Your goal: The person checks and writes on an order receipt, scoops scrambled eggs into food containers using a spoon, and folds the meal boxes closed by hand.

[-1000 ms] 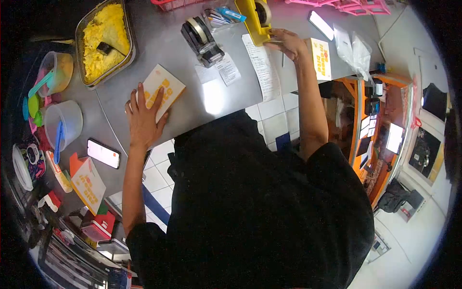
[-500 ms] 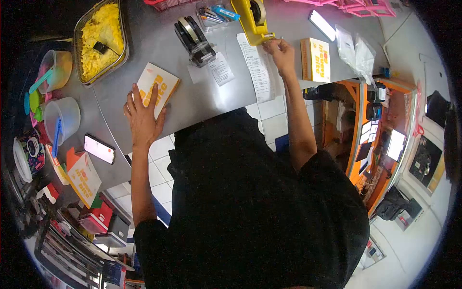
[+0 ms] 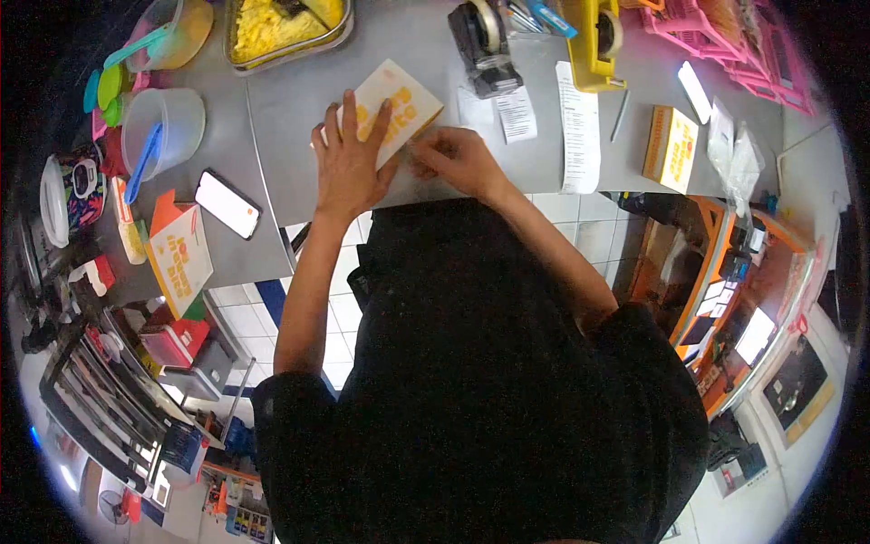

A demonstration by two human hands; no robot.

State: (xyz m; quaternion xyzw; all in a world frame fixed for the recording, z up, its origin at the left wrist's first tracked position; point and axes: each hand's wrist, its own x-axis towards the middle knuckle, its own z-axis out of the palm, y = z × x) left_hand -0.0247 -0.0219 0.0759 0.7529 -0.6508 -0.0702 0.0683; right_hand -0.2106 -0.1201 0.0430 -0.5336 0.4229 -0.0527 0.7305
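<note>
A white and orange-yellow cardboard food box (image 3: 403, 102) lies closed on the steel table. Across its lid rests my left hand (image 3: 350, 168), fingers spread, with the thumb along the near side. My right hand (image 3: 460, 161) is at the box's right edge, thumb and fingertips pinched together; whatever is between them is too small to make out. Beyond the box stands a black tape dispenser (image 3: 480, 54). The yellow tape dispenser (image 3: 591, 50) is farther right, beside a long printed receipt (image 3: 578, 136).
Another printed box (image 3: 671, 150) stands at the right, near a phone (image 3: 694, 92) and clear plastic bags (image 3: 732, 150). A tray of yellow food (image 3: 290, 27) sits at the back. To the left are plastic tubs (image 3: 163, 131), a second phone (image 3: 228, 204) and an open box (image 3: 181, 258).
My right hand has left the yellow tape dispenser and come left to the box edge. My left hand remains on the box. The whole view has shifted.
</note>
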